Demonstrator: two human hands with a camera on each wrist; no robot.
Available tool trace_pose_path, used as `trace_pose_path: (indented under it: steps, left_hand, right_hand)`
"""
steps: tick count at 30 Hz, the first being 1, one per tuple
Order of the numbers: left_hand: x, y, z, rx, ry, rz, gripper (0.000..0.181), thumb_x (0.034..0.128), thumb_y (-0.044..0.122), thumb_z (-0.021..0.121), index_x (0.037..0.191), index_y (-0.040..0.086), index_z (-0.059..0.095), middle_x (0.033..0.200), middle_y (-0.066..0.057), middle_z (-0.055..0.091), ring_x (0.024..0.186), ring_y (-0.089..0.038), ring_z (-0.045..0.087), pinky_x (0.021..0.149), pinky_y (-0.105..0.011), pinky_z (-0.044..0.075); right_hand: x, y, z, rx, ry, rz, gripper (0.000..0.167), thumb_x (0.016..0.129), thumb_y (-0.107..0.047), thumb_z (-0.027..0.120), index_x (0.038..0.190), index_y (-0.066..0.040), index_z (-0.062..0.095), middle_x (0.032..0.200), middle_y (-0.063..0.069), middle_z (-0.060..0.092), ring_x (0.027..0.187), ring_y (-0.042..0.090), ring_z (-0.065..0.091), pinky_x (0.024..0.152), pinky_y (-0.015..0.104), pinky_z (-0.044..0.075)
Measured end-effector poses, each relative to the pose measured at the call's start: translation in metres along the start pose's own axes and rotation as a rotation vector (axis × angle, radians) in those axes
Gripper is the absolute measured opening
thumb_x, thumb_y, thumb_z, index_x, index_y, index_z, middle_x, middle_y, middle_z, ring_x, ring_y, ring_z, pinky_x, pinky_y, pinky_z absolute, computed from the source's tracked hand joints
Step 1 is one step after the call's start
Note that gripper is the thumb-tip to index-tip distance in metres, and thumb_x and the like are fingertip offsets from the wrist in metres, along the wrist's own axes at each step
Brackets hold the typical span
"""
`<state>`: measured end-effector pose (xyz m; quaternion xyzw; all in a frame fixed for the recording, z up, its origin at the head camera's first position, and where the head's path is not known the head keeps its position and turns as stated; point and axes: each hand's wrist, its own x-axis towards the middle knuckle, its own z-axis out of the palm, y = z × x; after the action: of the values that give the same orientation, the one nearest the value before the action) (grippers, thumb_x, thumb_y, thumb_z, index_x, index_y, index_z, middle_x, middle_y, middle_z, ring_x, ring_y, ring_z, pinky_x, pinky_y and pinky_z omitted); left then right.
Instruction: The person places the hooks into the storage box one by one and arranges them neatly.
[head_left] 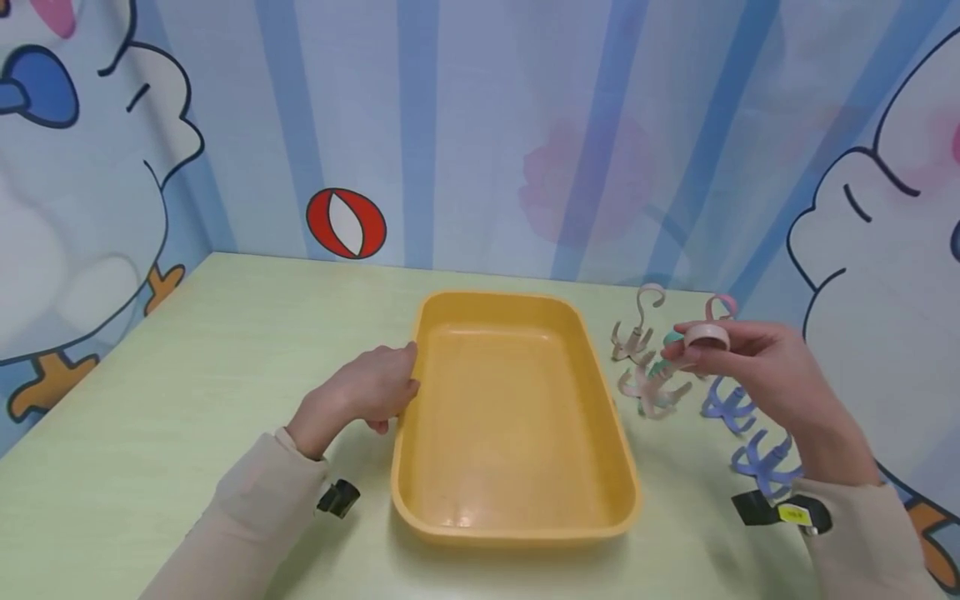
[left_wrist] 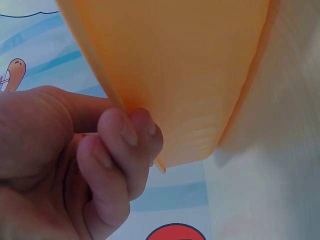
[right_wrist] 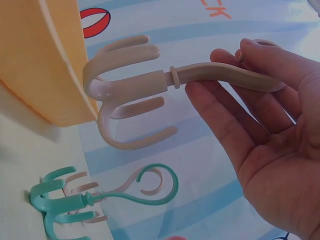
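Right fingers (right_wrist: 215,117) pinch smooth, four-pronged plastic hook (right_wrist: 137,85).

Room lay above tray (head_left: 517,425) and over desk (head_left: 187,375) left of it; left fingers (left_wrist: 119,131) blocked part of tray's left edge, hooks (head_left: 727,408) crowded right side, backdrop (head_left: 480,167) closed rear.

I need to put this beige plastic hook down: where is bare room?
Free: inside the yellow rectangular tray, within its rim; also the pale green tabletop between its left edge and the left hand. Crowded: right of the tray, where blue, green and beige multi-armed plastic hooks cluster near the right hand.
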<state>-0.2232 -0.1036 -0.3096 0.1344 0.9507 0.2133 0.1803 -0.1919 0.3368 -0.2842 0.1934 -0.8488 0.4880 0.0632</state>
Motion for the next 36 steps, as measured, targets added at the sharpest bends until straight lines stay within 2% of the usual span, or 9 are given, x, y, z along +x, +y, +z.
trace_pose_path:
  steps: [4,8,11,12,17,21,26,31,36]
  left_hand:
    - [0.001,0.001,0.002,-0.004,-0.003,0.001,0.032,0.11,0.014,0.051,0.14,0.003,0.047,0.092,-0.011,0.059,0.056,-0.023,0.061,0.058,-0.027,0.055]
    - [0.001,0.001,0.002,-0.011,-0.002,0.01,0.029,0.1101,0.013,0.051,0.137,0.002,0.048,0.091,-0.011,0.059,0.055,-0.022,0.061,0.058,-0.027,0.056]
    - [0.002,0.001,0.002,-0.013,0.0,0.023,0.029,0.1102,0.013,0.05,0.137,0.001,0.048,0.09,-0.011,0.059,0.055,-0.022,0.062,0.057,-0.027,0.056]
    - [0.002,0.001,0.002,-0.012,0.0,0.027,0.03,0.1102,0.013,0.05,0.137,0.001,0.048,0.09,-0.011,0.059,0.055,-0.022,0.062,0.057,-0.027,0.056]
    - [0.002,0.002,0.001,-0.004,0.002,0.056,0.031,0.1105,0.013,0.048,0.139,-0.001,0.047,0.089,-0.011,0.059,0.054,-0.021,0.063,0.057,-0.027,0.055]
    - [0.003,0.002,0.001,-0.004,0.005,0.075,0.032,0.1104,0.012,0.047,0.139,-0.002,0.046,0.087,-0.011,0.059,0.052,-0.021,0.063,0.055,-0.027,0.055]
    - [0.004,0.003,0.002,-0.001,0.004,0.076,0.035,0.1106,0.013,0.046,0.142,-0.002,0.044,0.087,-0.011,0.06,0.051,-0.02,0.064,0.055,-0.027,0.055]
    - [0.005,0.003,0.003,-0.016,-0.005,0.069,0.031,0.1102,0.013,0.048,0.138,0.0,0.046,0.087,-0.01,0.06,0.054,-0.02,0.064,0.057,-0.027,0.057]
    - [0.006,0.003,0.004,-0.035,-0.009,0.074,0.029,0.1087,0.011,0.048,0.135,0.001,0.048,0.086,-0.01,0.061,0.054,-0.021,0.064,0.056,-0.028,0.057]
  right_hand:
    - [0.004,-0.003,0.003,-0.009,0.001,-0.001,0.026,0.102,-0.006,0.069,0.126,0.001,0.074,0.106,-0.002,0.083,0.15,0.003,0.044,0.122,0.019,0.036]
    - [0.011,-0.009,0.006,-0.039,0.002,-0.016,0.027,0.102,-0.008,0.068,0.128,-0.003,0.075,0.108,-0.004,0.082,0.133,0.008,0.054,0.11,0.022,0.045]
    - [0.015,-0.013,0.01,-0.051,-0.002,-0.036,0.029,0.103,-0.006,0.068,0.131,-0.004,0.073,0.108,-0.006,0.082,0.11,0.012,0.057,0.071,0.025,0.054]
    - [0.016,-0.015,0.011,-0.048,-0.004,-0.045,0.029,0.102,-0.006,0.068,0.13,-0.003,0.074,0.108,-0.006,0.082,0.109,0.012,0.055,0.07,0.025,0.053]
    - [0.022,-0.021,0.018,-0.07,-0.018,-0.067,0.026,0.101,-0.006,0.071,0.126,-0.003,0.076,0.106,-0.007,0.082,0.111,0.013,0.054,0.072,0.022,0.054]
    - [0.029,-0.026,0.024,-0.069,-0.057,-0.101,0.027,0.099,-0.005,0.072,0.125,-0.002,0.076,0.105,-0.004,0.082,0.107,0.008,0.067,0.082,0.021,0.061]
    - [0.038,-0.032,0.029,0.05,-0.137,-0.139,0.03,0.099,0.002,0.069,0.128,0.001,0.073,0.107,0.002,0.082,0.1,0.014,0.078,0.085,0.028,0.064]
    - [0.043,-0.037,0.035,0.131,-0.173,-0.119,0.03,0.1,0.001,0.068,0.129,0.0,0.074,0.108,0.003,0.082,0.1,0.016,0.08,0.087,0.028,0.064]
    - [0.049,-0.042,0.042,0.086,-0.189,-0.079,0.028,0.102,-0.006,0.068,0.129,-0.004,0.074,0.109,0.001,0.082,0.104,0.014,0.079,0.089,0.026,0.063]
